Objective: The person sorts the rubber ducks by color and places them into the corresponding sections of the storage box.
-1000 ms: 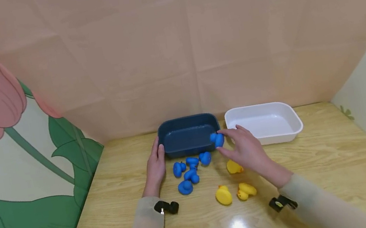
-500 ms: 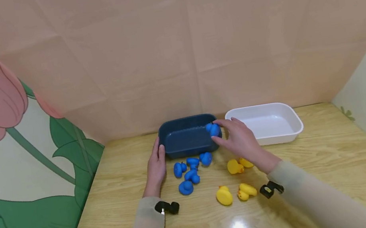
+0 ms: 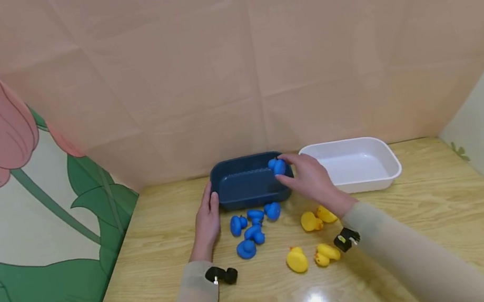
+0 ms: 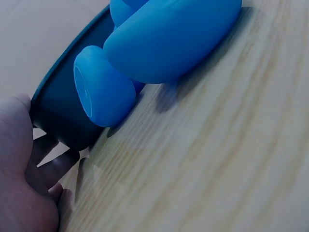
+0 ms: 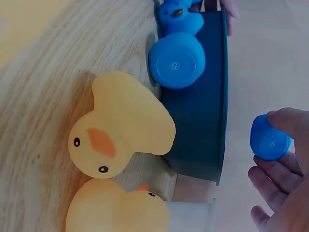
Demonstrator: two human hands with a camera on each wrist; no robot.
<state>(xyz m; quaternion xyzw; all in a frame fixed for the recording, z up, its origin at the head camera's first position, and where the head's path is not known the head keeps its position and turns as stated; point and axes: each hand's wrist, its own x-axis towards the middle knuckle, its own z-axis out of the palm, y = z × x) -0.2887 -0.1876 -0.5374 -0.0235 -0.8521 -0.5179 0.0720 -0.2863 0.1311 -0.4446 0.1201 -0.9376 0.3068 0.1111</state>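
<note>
Between the thumb and fingers of my right hand point(image 3: 311, 177) is a blue rubber duck point(image 3: 277, 166), pinched above the right end of the dark blue tray point(image 3: 252, 202). The right wrist view shows the flat base of this duck point(image 5: 271, 141) facing the camera, apart from the tray wall. My left hand point(image 3: 208, 221) holds the left end of the tray, thumb near the front corner and fingers along the outer side. Several more blue rubber ducks point(image 3: 246, 249) lie on the table in front of the tray, some tipped over.
A white tray point(image 3: 368, 185) stands to the right of the dark one. Several yellow rubber ducks point(image 3: 296, 260) lie on the wooden table point(image 3: 150, 294) at the front right. Behind both trays rises a pinkish-brown backdrop point(image 3: 190, 74).
My right hand has carried the blue duck left and away from me, from the tray's front right corner to over its right end. The left hand stays at the tray.
</note>
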